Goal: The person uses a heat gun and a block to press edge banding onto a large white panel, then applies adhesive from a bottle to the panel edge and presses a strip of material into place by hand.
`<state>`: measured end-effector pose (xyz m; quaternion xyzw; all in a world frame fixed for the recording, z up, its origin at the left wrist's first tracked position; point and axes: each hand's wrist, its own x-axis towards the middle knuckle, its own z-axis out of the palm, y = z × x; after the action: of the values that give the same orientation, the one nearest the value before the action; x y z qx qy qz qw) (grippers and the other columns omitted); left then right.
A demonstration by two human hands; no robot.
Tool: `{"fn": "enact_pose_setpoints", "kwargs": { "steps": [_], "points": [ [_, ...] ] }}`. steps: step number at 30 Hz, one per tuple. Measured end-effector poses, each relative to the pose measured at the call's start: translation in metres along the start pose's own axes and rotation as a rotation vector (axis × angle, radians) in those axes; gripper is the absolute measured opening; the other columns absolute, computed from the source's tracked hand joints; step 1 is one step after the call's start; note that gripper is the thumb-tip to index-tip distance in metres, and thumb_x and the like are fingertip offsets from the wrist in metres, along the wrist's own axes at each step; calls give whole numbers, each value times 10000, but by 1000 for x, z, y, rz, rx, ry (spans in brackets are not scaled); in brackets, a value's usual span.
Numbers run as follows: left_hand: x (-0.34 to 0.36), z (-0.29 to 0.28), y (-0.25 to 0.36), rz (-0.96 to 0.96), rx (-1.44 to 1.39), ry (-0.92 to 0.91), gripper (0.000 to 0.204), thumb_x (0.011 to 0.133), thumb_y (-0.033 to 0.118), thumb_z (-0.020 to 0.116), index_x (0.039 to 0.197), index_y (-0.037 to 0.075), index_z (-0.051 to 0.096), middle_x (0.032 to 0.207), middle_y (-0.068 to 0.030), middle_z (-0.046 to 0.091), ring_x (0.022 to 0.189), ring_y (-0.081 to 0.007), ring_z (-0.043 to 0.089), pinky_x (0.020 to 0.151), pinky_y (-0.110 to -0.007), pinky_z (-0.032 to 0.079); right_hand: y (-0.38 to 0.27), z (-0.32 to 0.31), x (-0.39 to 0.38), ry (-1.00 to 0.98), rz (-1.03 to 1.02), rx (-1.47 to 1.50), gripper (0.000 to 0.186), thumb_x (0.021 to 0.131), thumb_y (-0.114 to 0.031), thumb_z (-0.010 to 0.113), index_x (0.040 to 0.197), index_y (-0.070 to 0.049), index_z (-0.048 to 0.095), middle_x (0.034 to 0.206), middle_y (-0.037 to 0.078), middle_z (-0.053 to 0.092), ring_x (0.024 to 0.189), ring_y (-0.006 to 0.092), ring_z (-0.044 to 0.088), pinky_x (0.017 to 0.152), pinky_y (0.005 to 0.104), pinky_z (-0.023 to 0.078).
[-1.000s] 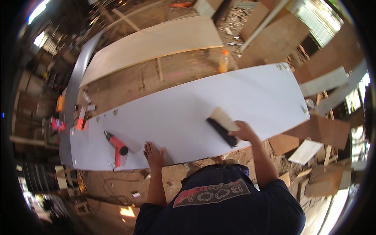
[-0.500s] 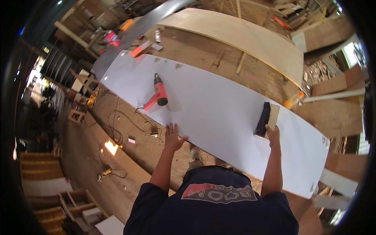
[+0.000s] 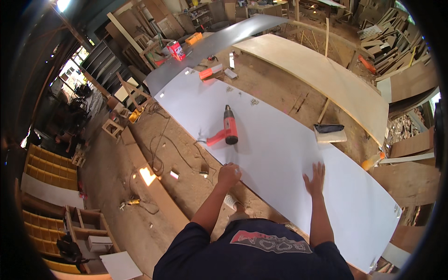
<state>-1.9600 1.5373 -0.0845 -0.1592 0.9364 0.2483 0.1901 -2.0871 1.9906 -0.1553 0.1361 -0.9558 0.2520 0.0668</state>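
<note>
A long white panel [image 3: 280,163] lies in front of me, with small putty-like marks along its far side. My left hand [image 3: 229,173] is curled on its near edge, fingers wrapped at the rim. My right hand [image 3: 316,178] rests open on the surface, fingers spread. A red heat gun [image 3: 230,130] lies up and left of both hands, its cord trailing over the near edge. Beyond my right hand, a pale board block [image 3: 329,136] with a black pad on top rests at the panel's far edge.
A plywood panel [image 3: 303,60] and a dark metal sheet [image 3: 214,44] lie beyond. An orange bottle [image 3: 372,161] sits at the right. Cords [image 3: 158,149] and a long board [image 3: 168,196] cross the floor at the left. Scrap boards [image 3: 378,39] are piled at the back right.
The padded block has left my right hand and rests at the far edge; that hand has opened on the panel. My left hand has curled at the edge. The view has shifted.
</note>
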Motion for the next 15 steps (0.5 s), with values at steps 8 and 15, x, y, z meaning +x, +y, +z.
{"fn": "enact_pose_setpoints", "kwargs": {
  "steps": [8,15],
  "points": [
    [114,-79,-71,279,187,885,765,802,235,848,1444,0,503,1306,-203,655,1259,-388,617,1131,-542,466,-48,-10,-22,-33,216,-107,700,1031,-315,701,1649,-114,441,1771,208,284,1656,444,166,1340,571,190],
    [160,-105,-122,279,-49,356,538,822,203,818,1253,18,553,1101,-217,717,1098,-428,706,947,-526,598,-71,35,14,-122,718,-387,792,1126,-588,391,1761,-175,161,1833,179,84,1688,413,16,1328,625,23]
  ]
}}
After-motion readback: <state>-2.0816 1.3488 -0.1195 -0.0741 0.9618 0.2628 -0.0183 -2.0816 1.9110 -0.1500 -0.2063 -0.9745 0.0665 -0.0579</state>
